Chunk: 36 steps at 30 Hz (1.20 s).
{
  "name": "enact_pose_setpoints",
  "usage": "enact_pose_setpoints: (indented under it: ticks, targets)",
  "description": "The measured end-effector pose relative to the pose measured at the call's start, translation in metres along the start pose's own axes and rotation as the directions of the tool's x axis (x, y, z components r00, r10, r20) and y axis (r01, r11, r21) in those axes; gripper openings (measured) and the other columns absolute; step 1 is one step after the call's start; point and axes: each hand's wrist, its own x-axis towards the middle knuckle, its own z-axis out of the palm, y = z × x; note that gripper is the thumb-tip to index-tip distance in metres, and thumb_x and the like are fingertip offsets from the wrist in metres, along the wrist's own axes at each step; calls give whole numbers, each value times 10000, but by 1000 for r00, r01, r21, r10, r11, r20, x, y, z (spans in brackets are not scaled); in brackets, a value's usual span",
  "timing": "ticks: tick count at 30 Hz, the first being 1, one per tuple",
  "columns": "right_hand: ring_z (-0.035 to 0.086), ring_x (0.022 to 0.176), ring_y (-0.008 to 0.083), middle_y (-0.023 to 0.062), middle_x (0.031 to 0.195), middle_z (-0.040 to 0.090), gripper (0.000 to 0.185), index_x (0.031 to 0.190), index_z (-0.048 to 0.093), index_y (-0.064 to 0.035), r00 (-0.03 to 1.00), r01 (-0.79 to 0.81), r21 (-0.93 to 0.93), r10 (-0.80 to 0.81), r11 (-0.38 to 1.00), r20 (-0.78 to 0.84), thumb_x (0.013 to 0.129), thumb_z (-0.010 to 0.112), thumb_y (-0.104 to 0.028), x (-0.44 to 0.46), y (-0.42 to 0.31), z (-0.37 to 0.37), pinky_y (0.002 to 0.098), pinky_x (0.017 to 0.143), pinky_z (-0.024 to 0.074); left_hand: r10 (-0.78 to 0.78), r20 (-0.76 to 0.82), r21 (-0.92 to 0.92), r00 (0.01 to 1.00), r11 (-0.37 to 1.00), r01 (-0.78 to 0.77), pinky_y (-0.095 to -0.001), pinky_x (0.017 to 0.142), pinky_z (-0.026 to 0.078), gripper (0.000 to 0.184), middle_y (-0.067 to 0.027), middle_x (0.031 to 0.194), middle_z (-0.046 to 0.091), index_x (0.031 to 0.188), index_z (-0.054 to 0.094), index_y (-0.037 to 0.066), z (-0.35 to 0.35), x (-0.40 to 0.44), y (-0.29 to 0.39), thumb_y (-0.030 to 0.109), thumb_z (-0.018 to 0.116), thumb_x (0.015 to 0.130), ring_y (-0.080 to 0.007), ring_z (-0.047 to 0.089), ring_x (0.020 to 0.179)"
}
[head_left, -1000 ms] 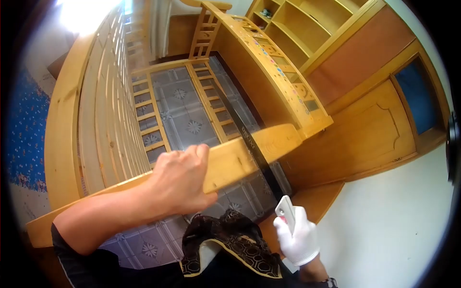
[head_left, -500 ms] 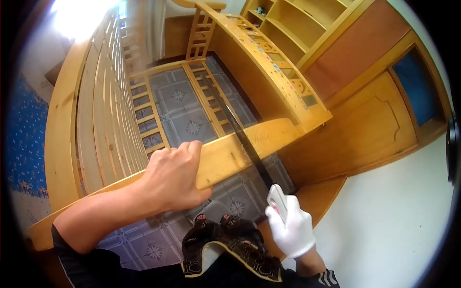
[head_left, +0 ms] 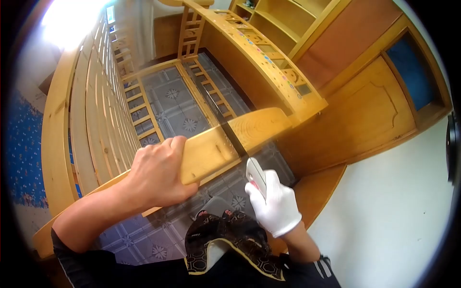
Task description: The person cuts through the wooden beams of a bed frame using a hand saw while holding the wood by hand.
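My bare left hand point(head_left: 157, 168) is wrapped over the edge of a thick wooden board point(head_left: 209, 150), the curved end rail of a bed frame. In a white knit glove, my right hand point(head_left: 276, 204) grips the pale handle of a handsaw point(head_left: 234, 139). The dark, long blade lies across the board to the right of my left hand. Its far end reaches over the frame's inside. The handle sits close to the board's near edge. How deep the blade is in the wood I cannot tell.
Bed slats point(head_left: 93, 120) rise on the left. A decorated side rail point(head_left: 269, 57) runs back on the right, beside a wooden cabinet door point(head_left: 365, 110) and shelves point(head_left: 283, 24). Ladder-like wooden pieces point(head_left: 144, 108) lie on the tiled floor point(head_left: 168, 91). A white wall point(head_left: 379, 211) is at the right.
My right hand has pushed the saw forward, away from my body, so its handle is nearer the board. My left hand keeps its hold. The view has shifted slightly.
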Motion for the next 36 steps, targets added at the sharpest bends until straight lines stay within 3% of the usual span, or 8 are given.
enact_pose_setpoints:
  ticks: [7,12,16,23,26,29,32,36]
  targets:
    - [684,622,302,133,795,665,346,1204,602,9,997,-8,-114,16,993,71,912,664,-166,-52,-8,-32,394,513,544,21,-9,11,1000,1000,-21,-456,694,529,553,-215,863,624,975,530,-77,3,0,-3,330,727,657,-367,652,761]
    - [634,563,393,183,695,636,238,914,501,-38,1000,-13,6,13,1000,1,931,639,-231,-3,-4,0,439,478,512,-6,-12,12,1000,1000,6,-455,690,531,563,-219,870,621,990,530,-73,-3,3,-1,336,730,660,-368,653,766]
    - [721,731,342,179,830,703,283,1082,587,20,985,-169,22,168,985,50,899,671,-179,-37,-11,-17,387,646,575,-7,9,4,1000,1000,7,-457,694,533,573,-219,887,621,1006,526,-74,-1,3,0,342,727,668,-366,656,783]
    - [661,702,430,223,796,660,250,1083,571,6,983,-156,90,146,984,108,921,643,-170,8,-11,-4,433,616,549,-12,36,-8,999,1000,12,-462,713,526,574,-221,896,622,1019,527,-68,0,2,-2,340,730,669,-362,659,805]
    - [703,700,349,175,810,680,241,1078,587,6,998,-1,-82,6,997,60,904,646,-150,-32,-7,-24,400,619,565,-15,18,-5,1000,1000,15,-456,712,526,556,-222,882,618,995,524,-61,-1,1,-2,337,730,667,-357,654,787]
    - [711,698,322,139,790,677,303,1116,600,27,973,-218,-12,218,976,77,891,660,-167,-51,-21,-39,375,628,573,-21,26,-4,999,1000,21,-454,710,526,546,-224,882,619,979,522,-65,2,1,-1,336,728,670,-359,652,780]
    - [688,675,364,175,799,678,295,1123,587,28,984,-51,-133,73,990,164,914,649,-172,-18,-7,-20,401,579,547,-5,-10,19,1000,1000,6,-452,709,528,545,-227,886,621,971,520,-73,-4,4,-2,334,727,673,-363,652,778]
    - [660,602,379,165,716,652,251,1024,573,6,998,-56,-8,56,998,23,917,661,-203,-20,-8,-16,425,525,538,-2,11,21,1000,1000,2,-452,710,525,586,-220,883,622,1020,517,-74,1,2,-4,333,738,661,-365,653,785]
